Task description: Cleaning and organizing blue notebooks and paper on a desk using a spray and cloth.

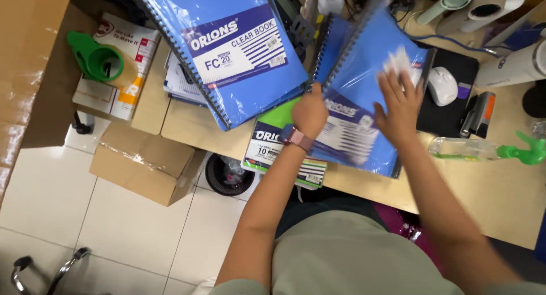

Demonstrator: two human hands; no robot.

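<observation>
Hands on blue spiral book (355, 124): left hand (310, 113) grip closed on edge, right hand (401, 102) flat, fingers spread.

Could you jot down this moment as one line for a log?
left hand: grips spiral edge of blue clear book | right hand: flat on its cover | beside: second blue clear book, computer mouse

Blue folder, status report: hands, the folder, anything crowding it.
Left hand grips blue folder at its spiral edge. Right hand flat on its cover, fingers spread. Second blue folder alongside, green packet underneath, mouse beside.
</observation>
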